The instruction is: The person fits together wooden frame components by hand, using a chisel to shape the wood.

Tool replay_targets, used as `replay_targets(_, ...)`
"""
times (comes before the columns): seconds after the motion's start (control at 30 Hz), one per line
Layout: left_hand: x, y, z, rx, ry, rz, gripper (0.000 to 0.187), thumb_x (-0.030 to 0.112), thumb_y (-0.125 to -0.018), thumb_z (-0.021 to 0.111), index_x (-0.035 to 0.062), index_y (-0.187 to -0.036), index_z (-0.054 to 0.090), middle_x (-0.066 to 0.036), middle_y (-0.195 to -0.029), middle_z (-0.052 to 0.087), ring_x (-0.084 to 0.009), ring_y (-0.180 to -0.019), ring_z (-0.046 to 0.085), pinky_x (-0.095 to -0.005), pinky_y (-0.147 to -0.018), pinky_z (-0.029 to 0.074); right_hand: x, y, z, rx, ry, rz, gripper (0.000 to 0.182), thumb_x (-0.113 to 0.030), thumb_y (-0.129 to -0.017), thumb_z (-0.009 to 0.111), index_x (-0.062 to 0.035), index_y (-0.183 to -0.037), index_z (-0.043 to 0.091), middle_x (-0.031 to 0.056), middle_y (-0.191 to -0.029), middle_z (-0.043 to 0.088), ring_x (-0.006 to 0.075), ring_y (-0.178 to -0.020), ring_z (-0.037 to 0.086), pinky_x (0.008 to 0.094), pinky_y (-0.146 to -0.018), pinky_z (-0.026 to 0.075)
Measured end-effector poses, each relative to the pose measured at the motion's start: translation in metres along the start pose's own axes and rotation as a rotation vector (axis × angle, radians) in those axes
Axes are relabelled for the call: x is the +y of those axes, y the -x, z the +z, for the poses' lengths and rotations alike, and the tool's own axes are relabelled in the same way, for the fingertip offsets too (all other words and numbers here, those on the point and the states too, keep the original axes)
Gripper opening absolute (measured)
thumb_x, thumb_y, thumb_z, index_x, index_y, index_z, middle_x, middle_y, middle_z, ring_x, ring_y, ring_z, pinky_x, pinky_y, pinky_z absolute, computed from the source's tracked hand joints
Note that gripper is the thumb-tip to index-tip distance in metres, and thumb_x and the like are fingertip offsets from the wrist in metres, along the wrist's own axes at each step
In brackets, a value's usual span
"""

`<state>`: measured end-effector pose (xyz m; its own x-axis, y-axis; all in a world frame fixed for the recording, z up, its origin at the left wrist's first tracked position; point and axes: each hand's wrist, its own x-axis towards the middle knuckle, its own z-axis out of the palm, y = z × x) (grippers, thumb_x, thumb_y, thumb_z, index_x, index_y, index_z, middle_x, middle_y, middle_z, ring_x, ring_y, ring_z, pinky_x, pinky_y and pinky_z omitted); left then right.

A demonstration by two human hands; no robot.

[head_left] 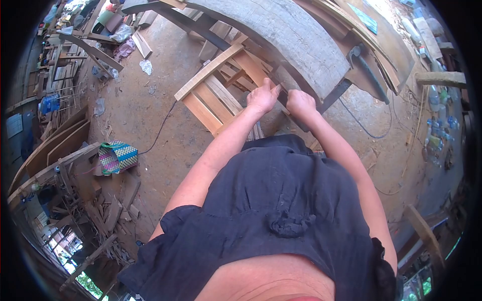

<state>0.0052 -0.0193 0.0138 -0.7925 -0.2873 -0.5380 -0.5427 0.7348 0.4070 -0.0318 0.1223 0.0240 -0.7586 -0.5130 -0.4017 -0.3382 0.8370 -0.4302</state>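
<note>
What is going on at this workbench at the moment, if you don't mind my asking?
A person in a dark top stands at a thick grey wooden slab, seen from above. Both hands meet at its near edge: the left hand and the right hand close together on something dark and narrow that I cannot make out. A slatted wooden frame lies just beyond the left hand, and a woven bag sits on the dirt floor.

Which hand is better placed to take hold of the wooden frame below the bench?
Probably the left hand: it lies right over the wooden frame. The right hand rests further aside, at the big plank's edge.
</note>
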Motion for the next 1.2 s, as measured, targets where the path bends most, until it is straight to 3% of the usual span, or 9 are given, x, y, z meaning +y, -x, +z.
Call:
replay_targets(0.17,0.003,0.001,-0.001,0.016,0.021,-0.020,0.050,0.053,-0.088,0.041,0.0073,-0.108,0.041,-0.025,-0.095,0.061,-0.0410,-0.096,0.058,-0.0493,-0.082,0.043,0.004,0.002,0.000,0.050,-0.023,-0.014,0.019,-0.014,-0.079,0.045,-0.0027,-0.078,0.061,0.0217,-0.082,0.063,0.0371,-0.083,0.061,0.0469,-0.074,0.046)
replay_targets(0.27,0.005,0.005,-0.009,-0.015,0.010,-0.020,0.049,0.049,-0.089,0.040,0.0063,-0.112,0.040,-0.025,-0.098,0.061,-0.0400,-0.097,0.058,-0.0480,-0.086,0.042,0.004,0.037,-0.021,-0.070,0.040,0.007,0.020,-0.015,-0.080,0.045,-0.0025,-0.079,0.061,0.0218,-0.082,0.063,0.0375,-0.084,0.061,0.0476,-0.074,0.046)
replay_targets(0.33,0.004,0.003,-0.008,-0.011,0.019,-0.022,0.049,0.049,-0.089,0.040,0.0063,-0.112,0.040,-0.025,-0.097,0.062,-0.0400,-0.097,0.058,-0.0480,-0.086,0.042,0.006,0.056,-0.032,-0.113,0.054,0.104,0.019,-0.010,-0.073,0.047,-0.0012,-0.079,0.063,0.0228,-0.085,0.063,0.0365,-0.086,0.062,0.0450,-0.075,0.048)
replay_targets(0.43,0.004,0.003,-0.007,-0.017,0.023,-0.015,0.049,0.049,-0.089,0.040,0.0062,-0.112,0.040,-0.025,-0.097,0.062,-0.0400,-0.096,0.058,-0.0479,-0.086,0.042,0.006,0.048,-0.028,-0.102,0.034,0.079,0.020,-0.014,-0.078,0.046,-0.0011,-0.079,0.061,0.0229,-0.084,0.063,0.0386,-0.086,0.060,0.0480,-0.075,0.046)
replay_targets(0.67,0.007,0.003,-0.007,-0.009,0.014,-0.036,0.050,0.050,-0.088,0.041,0.0061,-0.113,0.041,-0.025,-0.096,0.062,-0.0398,-0.096,0.059,-0.0477,-0.086,0.041,-0.005,-0.015,-0.004,-0.032,-0.023,0.051,0.022,-0.013,-0.077,0.046,-0.0020,-0.082,0.063,0.0224,-0.087,0.063,0.0369,-0.088,0.061,0.0453,-0.077,0.047)
replay_targets(0.97,0.005,0.002,-0.008,-0.030,0.038,-0.024,0.051,0.049,-0.089,0.041,0.0055,-0.114,0.041,-0.025,-0.097,0.062,-0.0404,-0.098,0.058,-0.0479,-0.087,0.041,0.004,0.050,-0.037,-0.136,0.042,0.095,0.023,-0.011,-0.074,0.047,-0.0007,-0.085,0.064,0.0227,-0.086,0.064,0.0364,-0.086,0.062,0.0452,-0.079,0.048)
replay_targets(1.2,0.008,0.002,-0.008,-0.016,-0.002,-0.026,0.051,0.050,-0.089,0.041,0.0053,-0.113,0.041,-0.025,-0.097,0.062,-0.0398,-0.098,0.058,-0.0480,-0.086,0.042,0.001,-0.022,0.008,0.040,-0.037,0.003,0.018,-0.013,-0.078,0.046,-0.0020,-0.078,0.061,0.0213,-0.083,0.063,0.0371,-0.084,0.061,0.0471,-0.074,0.047)
